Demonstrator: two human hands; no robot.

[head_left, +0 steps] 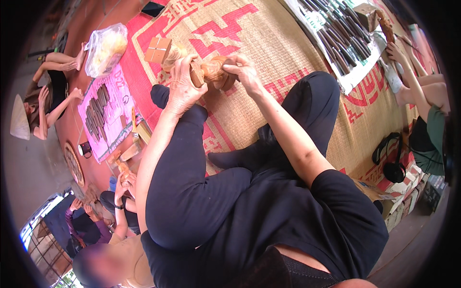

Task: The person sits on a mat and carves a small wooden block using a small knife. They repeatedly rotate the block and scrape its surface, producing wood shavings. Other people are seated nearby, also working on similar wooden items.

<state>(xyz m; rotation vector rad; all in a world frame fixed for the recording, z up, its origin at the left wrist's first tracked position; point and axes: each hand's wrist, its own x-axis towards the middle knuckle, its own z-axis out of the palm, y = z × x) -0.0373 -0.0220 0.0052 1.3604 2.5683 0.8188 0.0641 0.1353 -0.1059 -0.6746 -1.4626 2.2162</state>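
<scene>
Over the mat, I hold a light-brown carved wooden figure (214, 70) tilted sideways between both hands. My left hand (184, 84) wraps its flat block base. My right hand (246, 75) is closed, thumb and fingers pinching the rounded far end. Whether a small tool or sheet is also in those fingers, I cannot tell. Just beyond my left hand lies a second carved wooden piece (174, 56), its square block base (158, 50) marked with pale crossed lines.
A woven mat (283, 53) with red patterns spreads beneath me. Several carving tools (343, 38) lie on a white cloth at the right; more tools (97, 113) rest on a pink sheet (113, 91). Nearby are a clear plastic bag (106, 50), a cup (85, 150) and co-workers on both sides.
</scene>
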